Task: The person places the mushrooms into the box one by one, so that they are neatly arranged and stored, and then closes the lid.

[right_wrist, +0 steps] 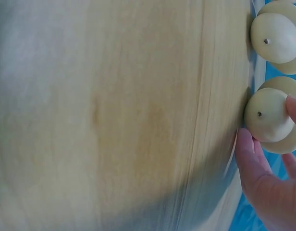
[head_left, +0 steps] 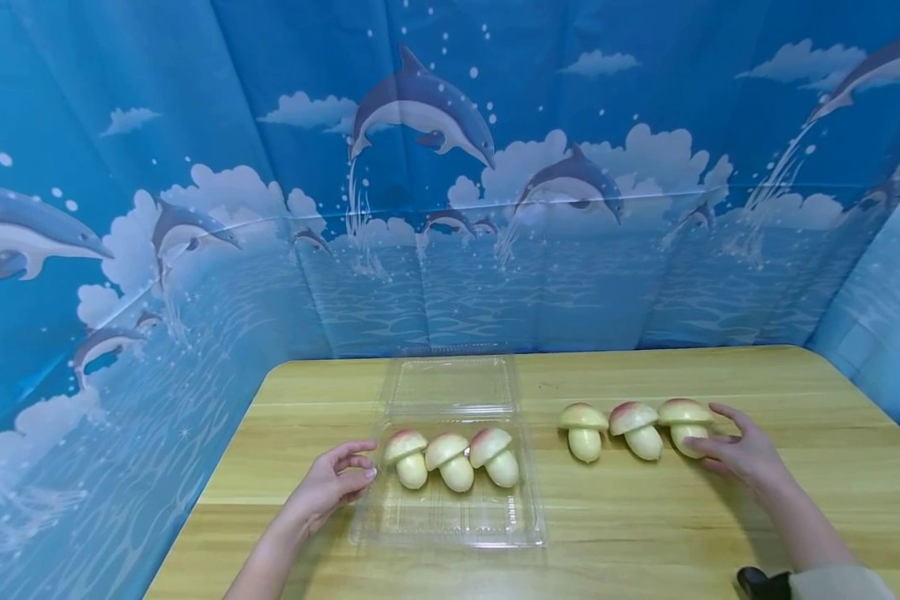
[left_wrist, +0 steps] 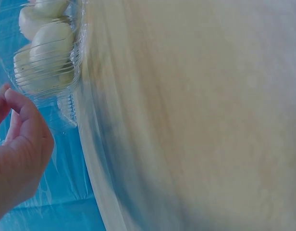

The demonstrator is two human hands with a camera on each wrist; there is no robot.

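Three toy mushrooms (head_left: pixel 450 451), cream with pink-tinged caps, lie side by side in an opened clear plastic box (head_left: pixel 457 525). My left hand (head_left: pixel 333 483) is at the box's left edge, its fingers loosely bent and thumb near the index finger. In the left wrist view those fingertips (left_wrist: pixel 8 91) are close to the ridged box wall. My right hand (head_left: pixel 742 454) grips the rightmost toy mushroom (head_left: pixel 685 417) of three others on the table. One digit overlaps its stem; the rest lie along its right side. The right wrist view shows this mushroom (right_wrist: pixel 268 118) from its stem end.
The other two loose toy mushrooms, one upright (head_left: pixel 585 433) and one tilted (head_left: pixel 636 429), stand left of the gripped one. The box's lid (head_left: pixel 453 383) lies folded back on the wooden table (head_left: pixel 615 533). A blue dolphin-print curtain (head_left: pixel 450 283) hangs behind the table.
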